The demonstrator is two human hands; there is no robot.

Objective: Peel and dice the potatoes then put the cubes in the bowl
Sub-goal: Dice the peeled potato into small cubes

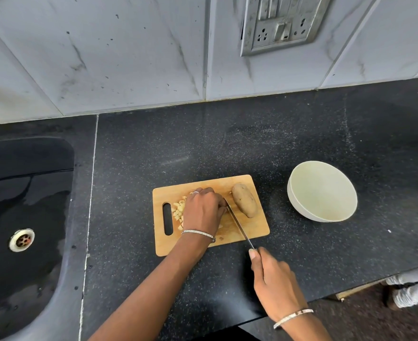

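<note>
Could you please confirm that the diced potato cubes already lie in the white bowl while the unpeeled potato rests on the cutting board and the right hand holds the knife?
Not quite: in the head view the white bowl is empty and the diced potato cubes lie on the cutting board. The unpeeled potato does rest there, and the right hand holds the knife.

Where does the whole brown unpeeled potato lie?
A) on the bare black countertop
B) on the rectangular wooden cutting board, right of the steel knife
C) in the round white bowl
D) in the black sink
B: the whole brown unpeeled potato rests on the rectangular wooden cutting board, just right of the steel knife, apart from the round white bowl.
</note>
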